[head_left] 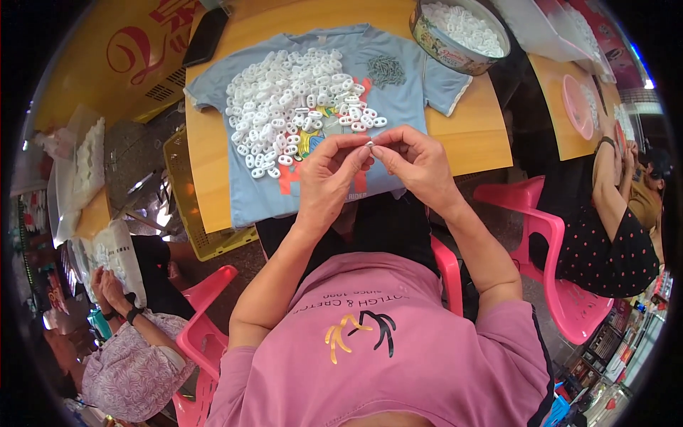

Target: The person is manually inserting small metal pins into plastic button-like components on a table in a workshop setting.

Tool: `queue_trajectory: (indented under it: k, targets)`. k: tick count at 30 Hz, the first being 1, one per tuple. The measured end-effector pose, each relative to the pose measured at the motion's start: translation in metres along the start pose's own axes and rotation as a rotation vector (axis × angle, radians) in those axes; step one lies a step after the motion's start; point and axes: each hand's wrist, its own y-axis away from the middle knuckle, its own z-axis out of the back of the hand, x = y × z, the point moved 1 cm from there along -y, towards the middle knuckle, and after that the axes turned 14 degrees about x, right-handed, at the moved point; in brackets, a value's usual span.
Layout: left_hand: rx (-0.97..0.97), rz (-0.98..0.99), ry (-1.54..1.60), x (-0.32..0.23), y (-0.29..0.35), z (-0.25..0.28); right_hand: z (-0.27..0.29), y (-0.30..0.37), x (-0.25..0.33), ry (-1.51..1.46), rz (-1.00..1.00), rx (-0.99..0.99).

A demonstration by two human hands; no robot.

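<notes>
My left hand (329, 181) and my right hand (416, 165) meet fingertip to fingertip above the near part of a blue T-shirt (256, 203) spread over the table. Thumbs and forefingers of both pinch one small white piece (369, 144), mostly hidden by the fingers. Just beyond them lies a big heap of white oval plastic pieces (281, 92), each with two holes. A smaller group of the same ovals (361, 117) sits apart at the heap's right side. Farther right on the shirt is a little pile of thin grey-green pieces (385, 71).
A round decorated tin (455, 51) full of white pieces stands at the table's far right. A black phone (206, 37) lies at the far left corner. Yellow crates (183, 192) are beside the table. People on pink chairs (555, 263) work at both sides.
</notes>
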Motion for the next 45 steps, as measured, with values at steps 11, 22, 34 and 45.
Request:
queue_trajectory:
  k: [11, 22, 34, 45]
  targets:
    - [-0.005, -0.034, -0.048, 0.007, 0.001, 0.004, 0.019, -0.013, 0.017, 0.497, 0.119, 0.042]
    - [-0.032, -0.028, 0.02, 0.01, -0.002, 0.006, 0.095, -0.059, -0.005, 1.145, 0.066, -0.226]
    - [-0.011, -0.012, 0.027, 0.011, -0.001, 0.008, 0.098, -0.073, -0.006, 1.26, 0.008, -0.226]
    - [0.014, -0.019, 0.031, 0.014, 0.0, 0.01, 0.11, -0.062, 0.013, 1.127, 0.085, 0.121]
